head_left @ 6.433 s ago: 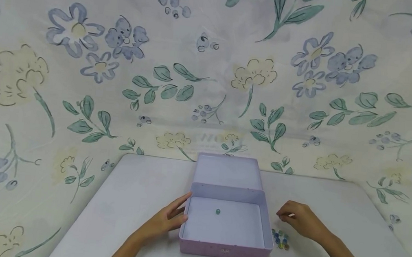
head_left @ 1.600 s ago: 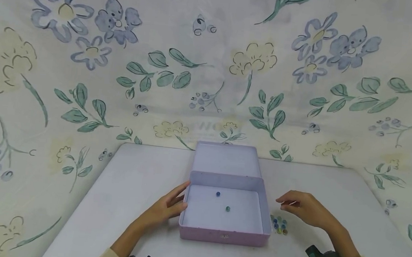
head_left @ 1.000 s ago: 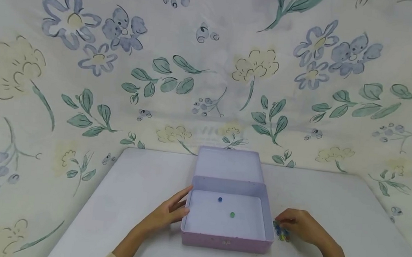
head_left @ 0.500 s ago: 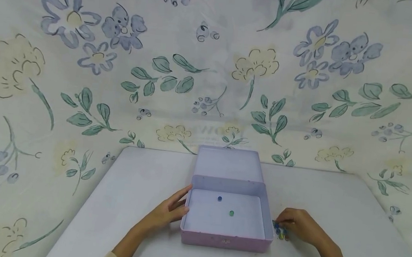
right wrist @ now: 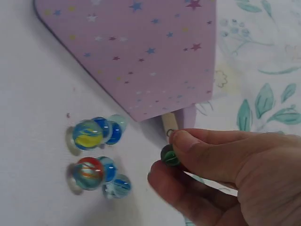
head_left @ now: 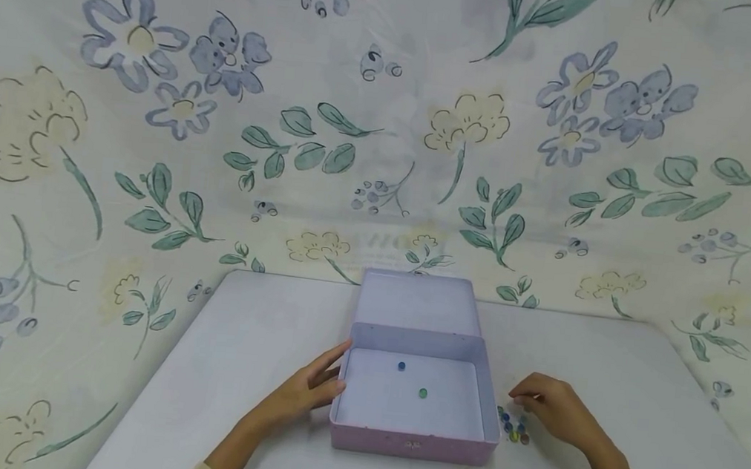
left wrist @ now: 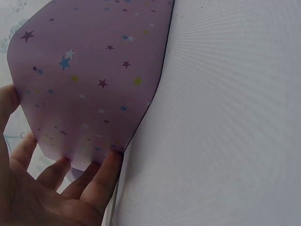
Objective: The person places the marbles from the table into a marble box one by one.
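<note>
A pink box (head_left: 414, 445) with its lid raised stands on the table; a blue marble (head_left: 401, 366) and a green marble (head_left: 423, 393) lie inside. The left hand (head_left: 301, 392) rests its fingertips against the box's left side, which shows stars in the left wrist view. Right of the box, the right hand (head_left: 556, 408) pinches a dark green marble (right wrist: 170, 155) between thumb and fingers, just above the table. Several loose marbles lie below that hand, among them a yellow and blue one (right wrist: 87, 135) and a red and teal one (right wrist: 88, 173).
The raised lid (head_left: 418, 302) leans back behind the box. A floral cloth (head_left: 399, 117) hangs behind the white table (head_left: 260, 329). Something light brown and narrow (right wrist: 170, 121) shows past the box corner in the right wrist view.
The right hand has risen slightly from the loose marbles, now with a green marble in its pinch. Earlier a blue marble joined the green one in the box. The left hand stays at the box.
</note>
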